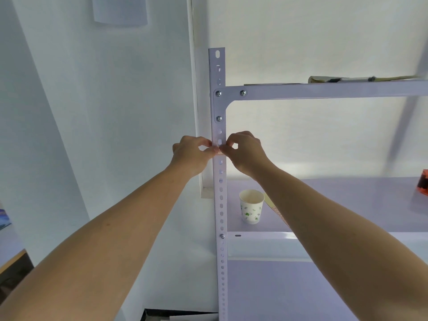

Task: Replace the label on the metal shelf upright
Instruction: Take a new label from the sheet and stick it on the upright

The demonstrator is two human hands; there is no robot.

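A white perforated metal shelf upright (220, 205) runs vertically through the middle of the view. A small pale label (218, 153) lies across it just below the bracket screws, mostly hidden by fingertips. My left hand (193, 154) pinches the label's left end at the upright's left edge. My right hand (245, 151) pinches its right end, thumb and forefinger meeting over the upright. Both hands have their fingers curled.
A paper cup (251, 208) with green leaf print stands on the lower shelf (347, 200) right of the upright. The upper shelf rail (324, 90) carries flat items. An orange-red object (423, 181) sits at the right edge. A white wall lies to the left.
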